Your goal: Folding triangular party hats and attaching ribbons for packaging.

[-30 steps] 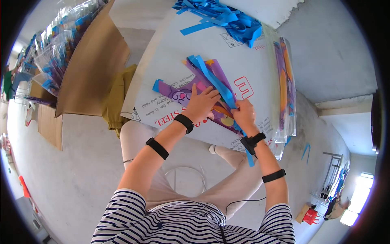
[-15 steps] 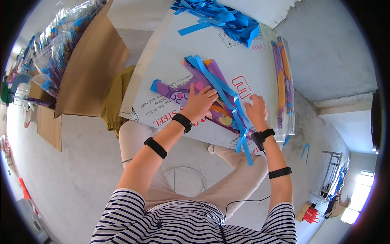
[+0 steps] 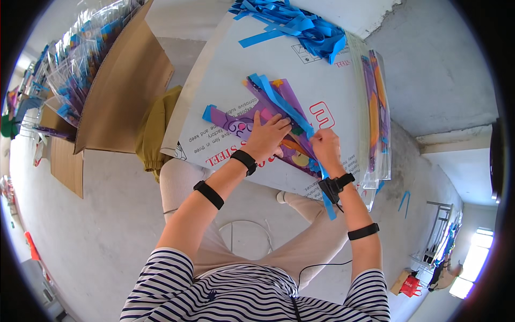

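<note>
Loosely, blue ribbon overhangs the board edge.

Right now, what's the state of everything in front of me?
Left hand: spread, resting on purple printed material.
Right hand: closed on blue ribbon.
Purple printed material: layered, lying across white board.
Blue ribbon: draped, tail past board's edge.
Ribbon pile: loose, tangled.
Olive cloth: crumpled.
Packets at right: filled.
Cardboard panel: tilted.

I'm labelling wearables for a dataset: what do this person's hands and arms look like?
The left hand and right hand are ungloved. Each forearm wears two black bands, one at the wrist; the right wrist also carries a boxy black module. The sleeves are white with dark stripes.
</note>
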### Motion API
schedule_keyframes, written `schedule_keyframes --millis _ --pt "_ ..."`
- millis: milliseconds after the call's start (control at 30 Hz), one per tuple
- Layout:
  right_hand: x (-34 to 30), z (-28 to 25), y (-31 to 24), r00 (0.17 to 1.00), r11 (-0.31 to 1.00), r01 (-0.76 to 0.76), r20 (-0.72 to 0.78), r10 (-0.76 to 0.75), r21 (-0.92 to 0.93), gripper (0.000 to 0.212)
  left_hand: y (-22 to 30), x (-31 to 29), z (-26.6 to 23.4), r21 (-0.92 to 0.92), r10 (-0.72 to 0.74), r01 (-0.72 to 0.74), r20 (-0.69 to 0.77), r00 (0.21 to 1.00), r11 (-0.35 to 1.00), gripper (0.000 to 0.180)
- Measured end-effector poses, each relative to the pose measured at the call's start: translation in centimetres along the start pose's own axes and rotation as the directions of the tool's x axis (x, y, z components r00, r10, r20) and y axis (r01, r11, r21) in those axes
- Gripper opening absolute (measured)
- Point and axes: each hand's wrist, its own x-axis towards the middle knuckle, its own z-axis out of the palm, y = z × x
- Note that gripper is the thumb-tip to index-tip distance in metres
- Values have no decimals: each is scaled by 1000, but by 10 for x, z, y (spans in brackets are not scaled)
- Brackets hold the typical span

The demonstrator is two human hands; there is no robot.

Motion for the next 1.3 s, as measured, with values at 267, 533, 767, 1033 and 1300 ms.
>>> schedule_keyframes --millis 267,533,767,1033,1300 --pt "24 -44 11 830 549 -557 396 393 623 15 -1 -1 -1 28 -1 0 16 1000 1000 87" --pt "33 -32 30 989 864 -123 -129 69 -488 21 1 1 0 38 16 -16 3 1000 999 85" --pt "25 7 5 983 977 -178 56 173 115 29 2 1 -2 42 -2 1 30 1000 999 86" --pt "26 -10 -23 961 912 -268 153 230 311 22 -2 -3 1 21 21 -20 -38 999 1000 85" --pt "19 9 -21 957 932 -287 22 289 223 29 -2 0 5 69 61 -56 -73 995 996 86"
